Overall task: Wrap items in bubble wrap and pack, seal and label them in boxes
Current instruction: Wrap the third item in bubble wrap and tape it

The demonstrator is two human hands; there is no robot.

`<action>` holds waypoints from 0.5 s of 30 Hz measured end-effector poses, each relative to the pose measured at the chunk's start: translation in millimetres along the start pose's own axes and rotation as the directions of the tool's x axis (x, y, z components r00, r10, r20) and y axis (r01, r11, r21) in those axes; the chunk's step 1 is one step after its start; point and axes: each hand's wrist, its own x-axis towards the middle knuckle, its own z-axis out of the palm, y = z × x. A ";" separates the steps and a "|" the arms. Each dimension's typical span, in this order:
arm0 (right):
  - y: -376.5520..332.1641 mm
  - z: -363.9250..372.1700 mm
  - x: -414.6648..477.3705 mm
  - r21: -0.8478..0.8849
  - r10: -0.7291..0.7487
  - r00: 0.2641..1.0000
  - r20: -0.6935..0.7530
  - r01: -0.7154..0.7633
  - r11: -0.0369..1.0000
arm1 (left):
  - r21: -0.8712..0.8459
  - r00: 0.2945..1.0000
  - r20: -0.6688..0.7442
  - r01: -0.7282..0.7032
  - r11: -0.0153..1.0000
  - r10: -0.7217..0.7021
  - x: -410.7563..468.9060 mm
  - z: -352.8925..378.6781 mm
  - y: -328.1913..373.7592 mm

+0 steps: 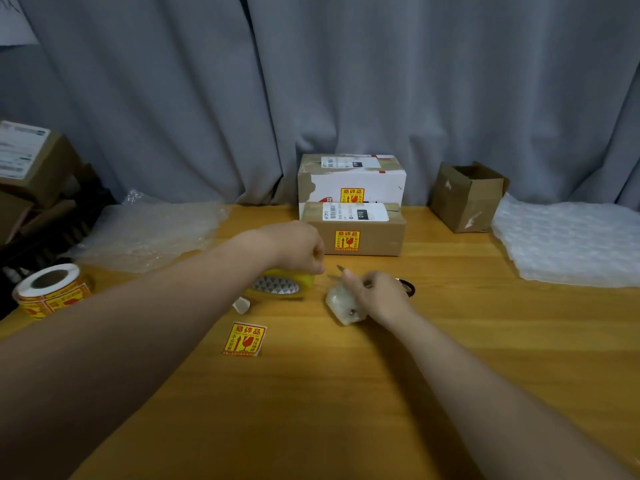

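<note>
A roll of clear yellowish packing tape (280,285) stands on the wooden table (311,393) at centre. My left hand (294,245) reaches over it, fingers curled on the roll's upper right edge. Just to the right lies a small bubble-wrapped item (341,306). My right hand (379,294) is over that item and grips scissors (408,287); the blade tip points up-left toward the tape and a black handle loop shows behind the hand. Whether a tape strip runs between roll and item is too blurred to tell.
Two sealed boxes with fragile stickers, a brown one (353,233) in front of a white one (351,178), stand at the back. An open brown box (465,199) is at the back right. Bubble wrap sheets lie left (149,233) and right (568,244). A sticker roll (52,289) and a loose sticker (244,339) lie nearer.
</note>
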 end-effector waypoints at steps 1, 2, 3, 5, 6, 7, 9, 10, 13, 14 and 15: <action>1.7 -0.3 1.9 -0.079 -0.027 0.998 -0.064 0.022 0.997 | 0.008 1.000 0.003 -0.018 1.000 0.018 2.7 -0.7 0.3; 4.2 -2.6 3.1 -0.166 -0.065 0.989 -0.134 0.042 0.985 | 0.022 0.999 0.000 -0.034 0.999 0.034 4.5 -1.5 1.0; 7.3 -5.8 4.4 -0.264 -0.092 0.981 -0.173 0.044 0.963 | 0.040 0.999 -0.003 -0.047 0.998 0.047 5.9 -2.3 1.7; 13.3 -13.1 6.6 -0.453 -0.074 0.992 -0.105 0.018 0.891 | 0.081 0.997 -0.002 -0.077 0.994 0.077 8.2 -3.5 3.2; 15.8 -15.8 7.7 -0.495 -0.020 0.999 -0.033 0.001 0.869 | 0.111 0.996 0.001 -0.094 0.989 0.094 9.0 -4.2 4.1; 18.8 -17.7 9.1 -0.493 0.044 0.998 0.034 -0.021 0.870 | 0.153 0.994 0.005 -0.110 0.982 0.110 9.7 -5.0 5.2; 22.3 -19.6 10.4 -0.445 0.101 0.993 0.066 -0.061 0.894 | 0.258 0.990 0.013 -0.137 0.956 0.138 9.8 -7.1 8.8; 23.6 -21.0 10.3 -0.437 0.086 0.996 0.030 -0.065 0.897 | 0.310 0.988 0.019 -0.152 0.938 0.153 9.5 -8.4 11.0; 26.6 -25.7 12.1 -0.585 -0.008 1.000 -0.029 -0.010 0.811 | 0.445 0.977 0.045 -0.206 0.872 0.208 7.9 -12.2 19.1; 25.7 -27.1 12.5 -0.601 0.003 1.000 0.004 0.000 0.799 | 0.484 0.973 0.055 -0.221 0.847 0.222 6.7 -13.9 21.7; 23.5 -29.0 12.5 -0.599 0.044 0.998 0.047 -0.007 0.801 | 0.521 0.970 0.064 -0.234 0.821 0.236 5.8 -15.5 24.6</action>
